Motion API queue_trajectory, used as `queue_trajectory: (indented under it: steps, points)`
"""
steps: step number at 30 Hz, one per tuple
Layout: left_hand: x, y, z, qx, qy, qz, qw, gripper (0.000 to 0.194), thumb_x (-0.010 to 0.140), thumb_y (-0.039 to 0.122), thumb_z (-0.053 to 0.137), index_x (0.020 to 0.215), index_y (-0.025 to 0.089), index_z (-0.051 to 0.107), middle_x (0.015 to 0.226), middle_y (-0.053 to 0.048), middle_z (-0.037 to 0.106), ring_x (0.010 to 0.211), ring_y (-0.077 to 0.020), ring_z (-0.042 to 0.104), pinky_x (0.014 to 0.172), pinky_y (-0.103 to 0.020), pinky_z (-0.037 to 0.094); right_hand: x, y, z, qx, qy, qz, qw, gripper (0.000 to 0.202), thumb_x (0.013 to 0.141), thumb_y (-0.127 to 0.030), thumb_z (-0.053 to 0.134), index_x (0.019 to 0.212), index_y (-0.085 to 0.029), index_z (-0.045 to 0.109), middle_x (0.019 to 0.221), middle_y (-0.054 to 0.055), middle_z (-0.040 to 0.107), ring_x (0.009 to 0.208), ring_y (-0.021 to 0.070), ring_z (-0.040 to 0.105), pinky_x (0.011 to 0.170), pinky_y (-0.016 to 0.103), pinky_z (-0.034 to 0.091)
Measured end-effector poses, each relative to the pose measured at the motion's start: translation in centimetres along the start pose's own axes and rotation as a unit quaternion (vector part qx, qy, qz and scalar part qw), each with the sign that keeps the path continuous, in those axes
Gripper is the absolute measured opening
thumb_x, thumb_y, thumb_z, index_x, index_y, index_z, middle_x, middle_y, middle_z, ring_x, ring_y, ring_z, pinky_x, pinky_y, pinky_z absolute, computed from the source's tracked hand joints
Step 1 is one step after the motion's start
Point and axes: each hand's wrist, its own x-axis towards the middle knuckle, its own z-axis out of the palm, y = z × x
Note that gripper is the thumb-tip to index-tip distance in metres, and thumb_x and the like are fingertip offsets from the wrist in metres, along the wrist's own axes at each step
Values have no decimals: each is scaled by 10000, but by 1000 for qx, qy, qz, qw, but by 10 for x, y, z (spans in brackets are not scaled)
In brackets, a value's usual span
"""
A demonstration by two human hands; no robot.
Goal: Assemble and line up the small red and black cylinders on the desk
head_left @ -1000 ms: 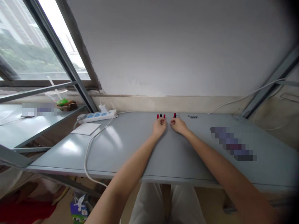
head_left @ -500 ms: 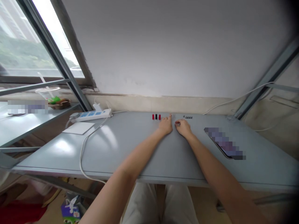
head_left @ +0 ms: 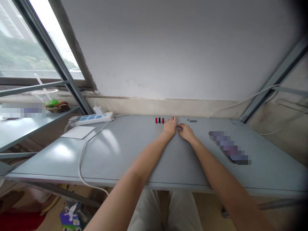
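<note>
My left hand (head_left: 170,125) rests on the desk towards the wall, fingers closed. A small red cylinder (head_left: 173,118) shows at its fingertips, mostly covered by them. Close by on the right, my right hand (head_left: 186,131) has its thumb and fingers pinched together; whatever they hold is too small to make out. Left of my left hand stand a red cylinder (head_left: 156,120), a black cylinder (head_left: 159,120) and another red cylinder (head_left: 163,120), upright in a row. Beyond my right hand lie several small dark metal pieces (head_left: 192,121), perhaps screws.
A phone-like device (head_left: 228,147), partly blurred out, lies on the grey desk (head_left: 134,154) to the right. On the left are a white power strip (head_left: 93,118), a white flat square (head_left: 78,132) and a white cable (head_left: 80,160) running over the front edge.
My right hand has shifted slightly left, nearer my left hand. Red now shows at my left fingertips. The whole view has drifted a little.
</note>
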Motion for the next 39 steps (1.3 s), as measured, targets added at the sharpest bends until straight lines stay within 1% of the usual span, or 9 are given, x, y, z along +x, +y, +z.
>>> queue_trajectory:
  steps: [4,8,13,17,20,23,29,34,39]
  points:
    - [-3,-4,-1,-54,13,-22,998,206,780,65,470,930,170,565,955,-138,589,990,-257,536,902,-363,362,2,2,6,3,-5,-7,1000,326,848,-249,473,1141,-206,610,1293,108,513,1181,242,469,991,394,333]
    - [-9,-10,-10,-113,27,-59,991,122,733,102,546,808,197,556,865,-93,595,956,-243,540,882,-350,377,3,3,10,-2,-9,-6,1000,344,868,-286,445,1179,-233,582,1314,92,496,1221,235,425,1016,424,290]
    - [-15,-22,-25,-156,54,-73,983,143,660,82,593,660,196,506,698,-43,560,792,-197,547,823,-333,393,4,1,10,-22,-25,1,999,378,891,-330,389,1227,-246,539,1357,84,451,1253,255,372,1025,486,235]
    - [-22,-35,-29,-217,74,-83,970,154,635,95,626,650,184,501,656,-11,544,665,-136,517,736,-283,410,3,-3,9,-26,-24,5,999,373,893,-328,380,1220,-253,542,1357,89,446,1246,279,365,1012,516,224]
    - [-31,-42,-31,-274,74,-100,954,134,639,127,645,652,168,519,596,10,514,582,-106,479,656,-253,401,1,-6,8,-17,-7,-4,1000,336,878,-306,413,1166,-243,574,1297,95,495,1204,275,404,993,480,266]
    - [-36,-44,-35,-283,76,-110,950,102,659,160,646,664,161,544,579,15,511,552,-94,464,621,-244,392,-1,-8,4,17,28,-20,999,257,850,-271,451,1044,-203,605,1145,107,571,1089,240,491,922,387,355]
    - [-37,-43,-39,-303,77,-130,941,103,669,212,663,689,157,579,598,1,543,563,-97,487,621,-244,400,-2,-16,-9,167,137,7,976,155,831,-222,423,932,-175,530,865,76,615,805,174,568,751,282,412]
    - [-38,-41,-39,-320,82,-134,934,96,666,214,665,679,161,586,603,-3,556,568,-99,495,626,-244,404,-2,-22,-13,245,125,29,961,142,840,-272,403,858,-186,515,768,56,613,722,163,572,700,271,416]
    - [-38,-42,-39,-322,86,-134,933,88,676,213,659,683,158,590,622,-7,568,571,-95,497,620,-240,398,0,-19,-12,275,128,35,952,132,824,-273,413,813,-183,509,739,59,608,687,157,563,684,267,418]
